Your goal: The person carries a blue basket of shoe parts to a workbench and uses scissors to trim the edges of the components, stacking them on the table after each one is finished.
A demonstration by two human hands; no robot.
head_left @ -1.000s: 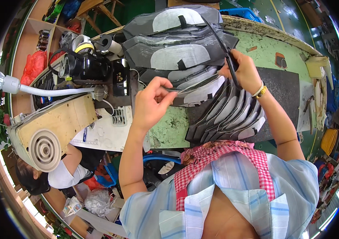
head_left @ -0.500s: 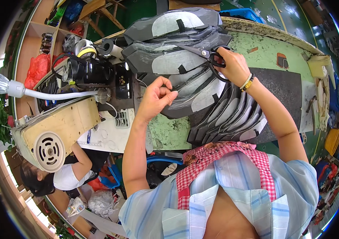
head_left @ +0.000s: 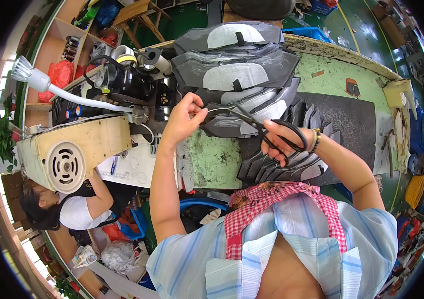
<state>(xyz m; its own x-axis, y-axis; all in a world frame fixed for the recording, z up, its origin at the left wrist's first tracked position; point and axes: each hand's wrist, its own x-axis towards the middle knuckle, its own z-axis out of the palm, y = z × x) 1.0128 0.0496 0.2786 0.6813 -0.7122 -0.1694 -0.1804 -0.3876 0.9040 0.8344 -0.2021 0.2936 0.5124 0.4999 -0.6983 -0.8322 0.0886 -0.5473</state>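
My right hand [head_left: 277, 142] holds a pair of black-handled scissors [head_left: 244, 116], with fingers through the loops and the blades pointing up and left. The blades lie over a pile of dark grey cut pieces [head_left: 244, 102]. Beside the left edge of this pile is my left hand [head_left: 181, 118], thumb and forefinger brought together; whatever is between them is too fine to make out. Farther back, more dark pieces [head_left: 237, 74] overlap in layers, with pale rounded patches and short black tabs. Nearer to me, a fanned row of similar pieces [head_left: 271, 168] rests partly under my right hand.
A worn green table [head_left: 214, 162] carries a dark mat [head_left: 354, 117]. To the left stand a sewing machine [head_left: 85, 149], a bendable lamp [head_left: 42, 82] and a black kettle [head_left: 129, 82]. Another person [head_left: 80, 209] sits beyond the machine. A blue basket [head_left: 309, 33] is behind the table.
The scissors and my right hand have come down toward me, away from the back pile. My left hand has shifted slightly left. The whole view has also moved a little.
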